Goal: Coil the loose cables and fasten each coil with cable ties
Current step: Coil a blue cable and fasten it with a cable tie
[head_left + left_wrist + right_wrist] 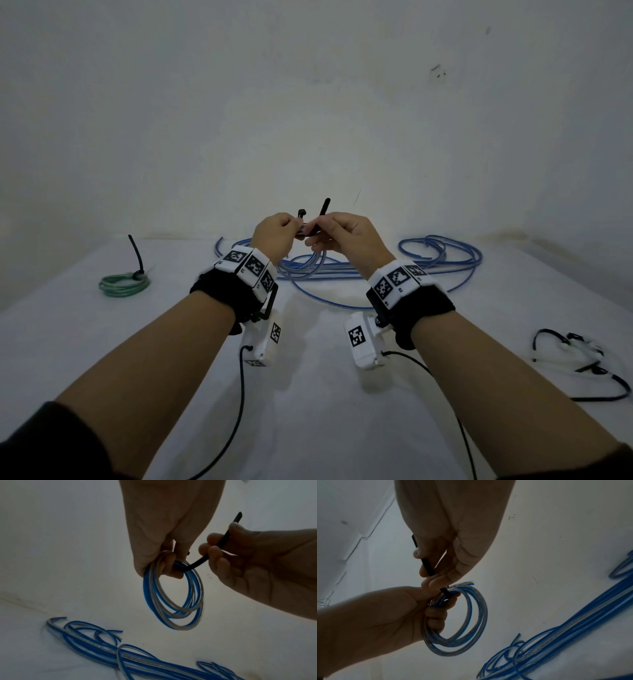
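left hand [154, 536], fingers curled round the blue coil [173, 596], held above the bench [308, 394]. right hand [254, 563] pinching a black tie [214, 551], apparently looped round the coil. head view alone shows the tied green coil [124, 285]; loose blue cables [573, 635] lie beneath.

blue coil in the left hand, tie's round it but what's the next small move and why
Probably feed the tail of the black cable tie, pinched by the right hand, into its head, then pull snug. The left hand grips the blue coil, and the tie looks wrapped but not yet closed.
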